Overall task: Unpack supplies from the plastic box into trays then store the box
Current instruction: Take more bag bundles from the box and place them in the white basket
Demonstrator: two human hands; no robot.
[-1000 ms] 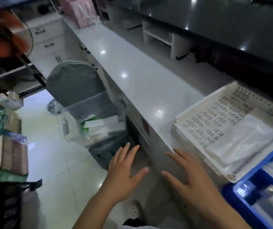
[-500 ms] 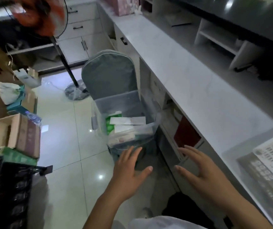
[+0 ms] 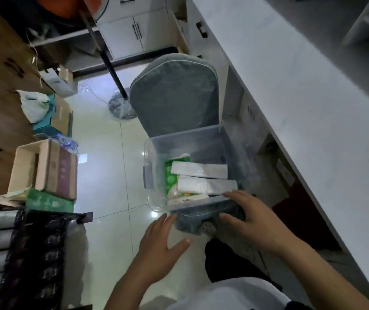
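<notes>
A clear plastic box (image 3: 154, 153) without a lid sits on the seat of a grey-covered chair (image 3: 174, 95) beside the counter. Inside it lie white flat packets (image 3: 199, 171) and a green-printed pack (image 3: 170, 175). My right hand (image 3: 252, 218) reaches the box's near rim with fingers spread, fingertips touching the rim at its near right corner. Just below the box's near left corner, my left hand (image 3: 161, 245) is spread flat with the fingertips at the seat edge; it holds nothing.
A long white counter (image 3: 302, 90) runs along the right, with drawers under it. Cardboard boxes (image 3: 45, 168) and a green carton (image 3: 49, 201) stand at the left by a black rack (image 3: 34, 253). A fan stand (image 3: 112, 70) rises behind the chair on the pale tiled floor.
The view has swung left and down from the counter trays to the chair. Both hands have moved forward to the plastic box, the right one reaching its near rim.
</notes>
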